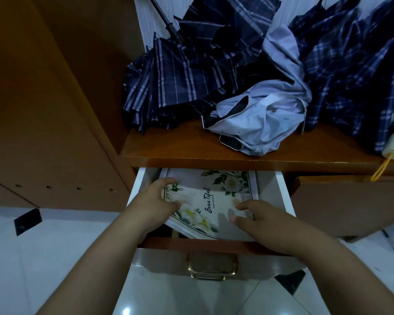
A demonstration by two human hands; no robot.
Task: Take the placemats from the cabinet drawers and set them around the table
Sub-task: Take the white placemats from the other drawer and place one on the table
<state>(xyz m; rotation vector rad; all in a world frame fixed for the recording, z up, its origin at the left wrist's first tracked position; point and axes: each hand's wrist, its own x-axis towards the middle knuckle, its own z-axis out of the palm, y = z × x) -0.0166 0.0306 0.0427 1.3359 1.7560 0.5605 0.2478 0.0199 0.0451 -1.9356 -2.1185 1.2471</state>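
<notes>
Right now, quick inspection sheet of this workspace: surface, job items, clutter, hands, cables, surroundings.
Surface: wooden cabinet shelf above an open drawer.
Job's things: floral placemat partly lifted out of the drawer; another placemat lies flat beneath it.
Clutter: folded plaid umbrellas and a grey cloth heaped on the shelf.
Grippers: left hand grips the mat's left edge; right hand holds its right side.
Cables: nothing seen.
Surroundings: glossy white tiled floor; brass drawer handle.
</notes>
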